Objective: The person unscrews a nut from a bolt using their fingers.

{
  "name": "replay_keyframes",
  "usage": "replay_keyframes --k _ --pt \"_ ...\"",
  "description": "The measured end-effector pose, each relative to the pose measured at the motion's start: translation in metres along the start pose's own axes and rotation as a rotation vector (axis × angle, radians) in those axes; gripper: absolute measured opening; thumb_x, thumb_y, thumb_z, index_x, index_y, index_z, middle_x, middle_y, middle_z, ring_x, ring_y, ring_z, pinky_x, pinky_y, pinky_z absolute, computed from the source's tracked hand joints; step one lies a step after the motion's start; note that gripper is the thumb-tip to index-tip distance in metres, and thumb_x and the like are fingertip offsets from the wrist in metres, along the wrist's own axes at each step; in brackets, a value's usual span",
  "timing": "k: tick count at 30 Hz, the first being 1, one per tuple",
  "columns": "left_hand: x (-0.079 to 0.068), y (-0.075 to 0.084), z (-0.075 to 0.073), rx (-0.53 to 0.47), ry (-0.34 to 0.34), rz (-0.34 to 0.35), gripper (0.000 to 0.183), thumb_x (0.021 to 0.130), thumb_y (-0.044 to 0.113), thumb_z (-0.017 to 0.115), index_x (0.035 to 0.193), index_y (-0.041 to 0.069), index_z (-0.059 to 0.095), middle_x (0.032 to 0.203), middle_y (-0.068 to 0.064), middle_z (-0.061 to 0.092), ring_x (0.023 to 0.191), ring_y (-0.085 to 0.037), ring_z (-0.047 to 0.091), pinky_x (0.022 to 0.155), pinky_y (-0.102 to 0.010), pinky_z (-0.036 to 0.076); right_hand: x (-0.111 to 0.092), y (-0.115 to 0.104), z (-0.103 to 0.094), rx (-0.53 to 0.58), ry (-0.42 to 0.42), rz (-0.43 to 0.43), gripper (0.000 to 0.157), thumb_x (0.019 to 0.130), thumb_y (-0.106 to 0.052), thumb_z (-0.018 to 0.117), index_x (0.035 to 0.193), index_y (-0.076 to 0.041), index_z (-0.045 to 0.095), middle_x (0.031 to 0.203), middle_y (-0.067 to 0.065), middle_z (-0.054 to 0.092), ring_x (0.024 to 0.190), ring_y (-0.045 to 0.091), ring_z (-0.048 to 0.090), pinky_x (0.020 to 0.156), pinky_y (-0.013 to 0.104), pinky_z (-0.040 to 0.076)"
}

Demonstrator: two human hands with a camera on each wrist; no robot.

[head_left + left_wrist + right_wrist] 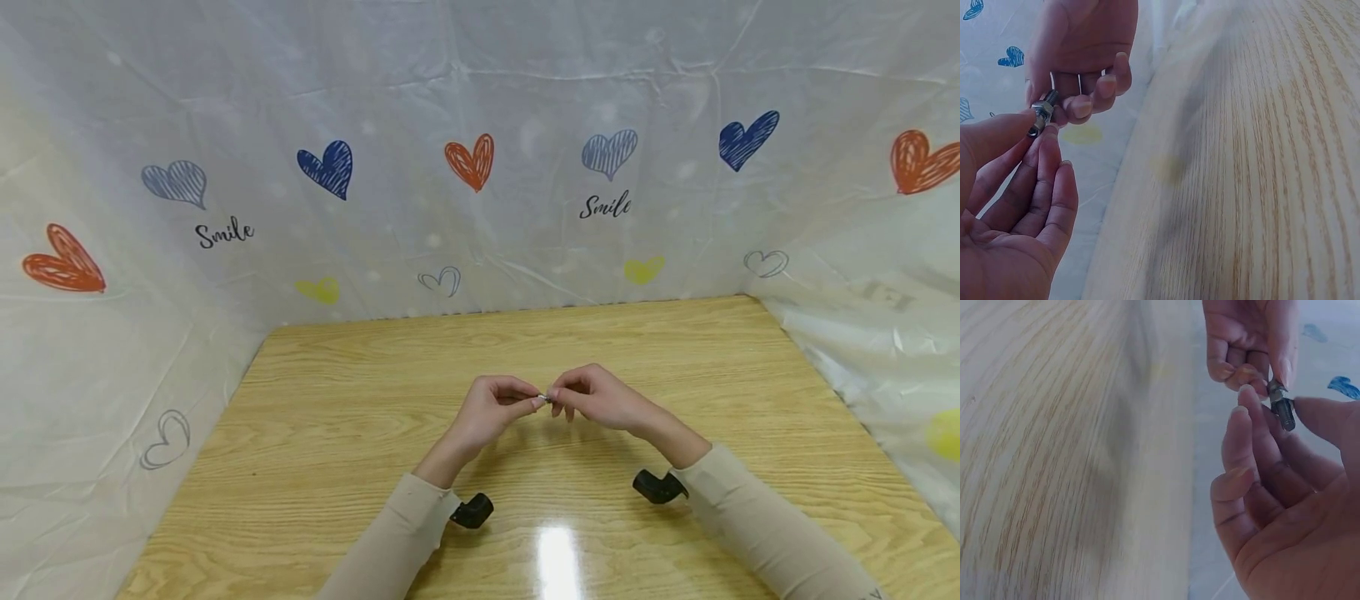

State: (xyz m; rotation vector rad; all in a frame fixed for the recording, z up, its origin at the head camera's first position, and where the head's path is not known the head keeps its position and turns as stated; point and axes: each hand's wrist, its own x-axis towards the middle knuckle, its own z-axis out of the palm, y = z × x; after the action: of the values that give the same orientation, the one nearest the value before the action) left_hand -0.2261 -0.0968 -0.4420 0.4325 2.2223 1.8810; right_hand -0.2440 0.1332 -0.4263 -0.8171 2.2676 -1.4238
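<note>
My left hand [483, 412] and right hand [603, 402] meet fingertip to fingertip above the middle of the table. Between them is a small metal bolt [1052, 97] with a nut [1043, 109] on it. The left thumb and forefinger pinch the bolt at its head end. From the other side, the right thumb and fingertips pinch at the nut. In the right wrist view, the bolt's threaded end [1286, 417] sticks out past the nut toward the right palm. The other fingers of both hands are loosely curled.
A wood-grain table [337, 450] lies under both hands. Behind it and at the sides hangs a pale sheet [390, 233] printed with hearts and "Smile". A black camera mount sits at each wrist, the left mount [472, 511] and the right mount [658, 487].
</note>
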Motion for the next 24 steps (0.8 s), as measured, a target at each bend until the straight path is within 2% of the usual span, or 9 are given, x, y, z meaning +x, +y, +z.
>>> replay_keyframes --k 4,5,8,12,16,19,22,24 --pt "0.0014 -0.0040 -0.0012 -0.001 -0.001 0.008 0.015 0.095 0.010 0.075 0.107 0.002 0.077 0.103 -0.007 0.074 0.103 -0.047 0.066 0.090 -0.060 0.054 -0.0009 -0.0010 -0.0014 0.017 0.014 -0.019 0.020 0.105 -0.018 0.061 0.113 -0.003 0.071 0.100 0.022 0.069 0.083 0.043 0.061 0.060 0.028 0.045" --pt "0.0014 -0.0039 -0.0013 -0.002 -0.002 0.010 0.015 0.095 0.011 0.075 0.107 0.002 0.077 0.103 -0.008 0.074 0.103 -0.047 0.067 0.090 -0.060 0.054 -0.0012 -0.0013 -0.0016 0.027 0.020 -0.023 0.017 0.104 -0.017 0.063 0.113 -0.004 0.070 0.100 0.022 0.069 0.084 0.041 0.062 0.063 0.030 0.048" --pt "0.0012 -0.0033 -0.0014 0.004 -0.002 0.020 0.015 0.094 0.012 0.076 0.105 0.002 0.077 0.102 -0.008 0.074 0.101 -0.045 0.068 0.090 -0.058 0.055 -0.0019 -0.0029 -0.0017 0.049 0.035 -0.043 0.015 0.099 -0.013 0.069 0.112 -0.004 0.070 0.103 0.018 0.068 0.091 0.037 0.064 0.073 0.042 0.055" --pt "0.0010 -0.0028 -0.0014 0.020 -0.001 0.025 0.014 0.095 0.013 0.076 0.104 0.003 0.078 0.102 -0.008 0.074 0.099 -0.041 0.069 0.090 -0.057 0.055 -0.0030 -0.0037 -0.0017 0.062 0.059 -0.059 0.015 0.096 -0.011 0.073 0.109 -0.004 0.070 0.108 0.014 0.068 0.096 0.039 0.067 0.080 0.055 0.056" --pt "0.0006 -0.0027 -0.0015 0.012 -0.001 0.023 0.014 0.094 0.013 0.076 0.105 0.003 0.078 0.103 -0.009 0.074 0.101 -0.043 0.069 0.091 -0.058 0.055 -0.0033 -0.0034 -0.0021 0.036 0.078 -0.032 0.016 0.101 -0.018 0.068 0.112 -0.006 0.070 0.106 0.015 0.068 0.095 0.046 0.065 0.073 0.051 0.055" --pt "0.0006 -0.0024 -0.0011 0.014 0.002 0.026 0.015 0.094 0.013 0.077 0.105 0.003 0.077 0.103 -0.008 0.074 0.099 -0.039 0.070 0.090 -0.057 0.056 -0.0019 -0.0021 -0.0017 0.003 0.067 -0.001 0.024 0.107 -0.025 0.058 0.115 -0.005 0.070 0.103 0.017 0.069 0.091 0.047 0.063 0.065 0.044 0.052" --pt "0.0009 -0.0019 -0.0005 0.020 0.001 0.027 0.015 0.095 0.015 0.077 0.104 0.003 0.077 0.103 -0.008 0.074 0.096 -0.033 0.071 0.089 -0.055 0.057 0.0001 -0.0005 -0.0002 -0.018 0.036 0.019 0.035 0.111 -0.029 0.050 0.111 -0.001 0.072 0.099 0.020 0.070 0.087 0.046 0.063 0.060 0.035 0.050" --pt "0.0009 -0.0012 -0.0002 0.021 -0.003 0.023 0.015 0.095 0.015 0.077 0.105 0.004 0.077 0.103 -0.008 0.075 0.097 -0.034 0.071 0.089 -0.055 0.056 0.0010 0.0006 0.0010 -0.025 0.018 0.023 0.040 0.112 -0.029 0.047 0.106 0.001 0.073 0.097 0.021 0.071 0.085 0.045 0.064 0.058 0.031 0.048"
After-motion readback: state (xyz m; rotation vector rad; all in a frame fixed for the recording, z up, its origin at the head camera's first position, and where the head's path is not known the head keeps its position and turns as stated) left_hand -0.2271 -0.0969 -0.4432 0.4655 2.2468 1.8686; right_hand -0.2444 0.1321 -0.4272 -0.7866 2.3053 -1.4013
